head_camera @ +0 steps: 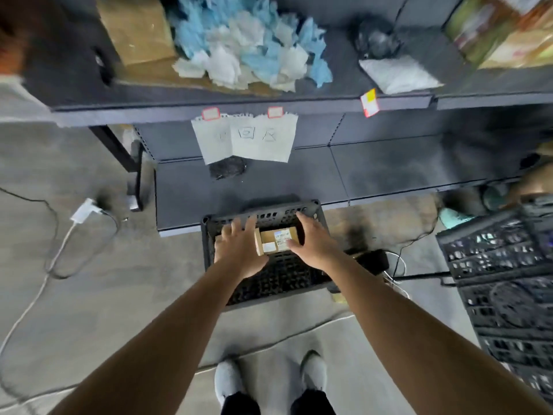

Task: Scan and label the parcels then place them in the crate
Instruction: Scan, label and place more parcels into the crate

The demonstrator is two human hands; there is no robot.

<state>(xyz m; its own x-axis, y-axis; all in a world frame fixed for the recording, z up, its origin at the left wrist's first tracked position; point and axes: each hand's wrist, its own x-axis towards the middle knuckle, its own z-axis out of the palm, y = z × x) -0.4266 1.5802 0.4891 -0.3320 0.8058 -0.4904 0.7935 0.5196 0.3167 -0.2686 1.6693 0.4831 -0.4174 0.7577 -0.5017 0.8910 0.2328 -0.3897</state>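
While over the crate [208, 235], parcel [273, 238] between left hand [239, 250] and right hand [314, 244].

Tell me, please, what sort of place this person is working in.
Probably a warehouse or stockroom: dark metal shelving holding a cardboard box, black plastic crates stacked on a bare concrete floor, and a labelled parcel at an open crate.

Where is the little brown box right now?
In the head view, the small brown cardboard parcel is near the middle, between the left hand and right hand, over the black plastic crate on the floor.
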